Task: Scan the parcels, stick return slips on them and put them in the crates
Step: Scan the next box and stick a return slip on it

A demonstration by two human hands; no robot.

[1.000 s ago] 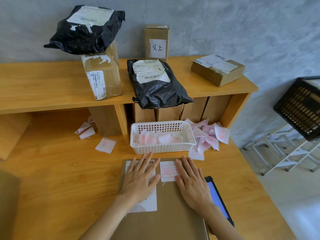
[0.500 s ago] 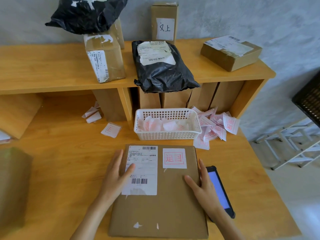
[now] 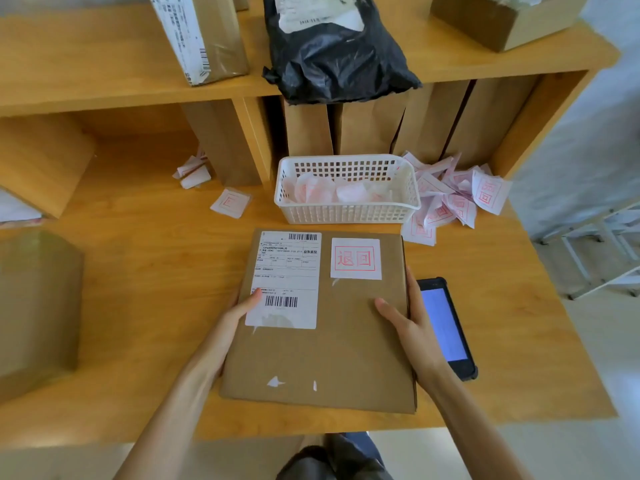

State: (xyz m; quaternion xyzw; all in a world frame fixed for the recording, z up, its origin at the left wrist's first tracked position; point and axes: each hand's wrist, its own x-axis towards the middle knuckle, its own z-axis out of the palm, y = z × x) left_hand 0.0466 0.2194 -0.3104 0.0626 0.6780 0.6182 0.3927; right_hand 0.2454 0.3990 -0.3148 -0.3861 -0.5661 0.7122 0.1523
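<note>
A flat brown cardboard parcel (image 3: 332,341) lies on the wooden table in front of me. It carries a white shipping label (image 3: 287,271) with barcodes and a white return slip (image 3: 355,258) with red characters at its top right. My left hand (image 3: 239,315) grips the parcel's left edge, thumb on the label. My right hand (image 3: 408,327) grips the right edge, thumb on top. A black handheld scanner (image 3: 446,327) with a lit screen lies just right of the parcel.
A white basket (image 3: 346,213) of slips stands behind the parcel, with loose return slips (image 3: 457,199) heaped to its right. One slip (image 3: 230,202) lies further left. A black bag parcel (image 3: 332,53) and boxes (image 3: 201,36) sit on the shelf. A brown box (image 3: 34,306) stands at left.
Both hands slid from pressing flat on top of the parcel to gripping its left and right edges. The view has tilted down and closer to the table.
</note>
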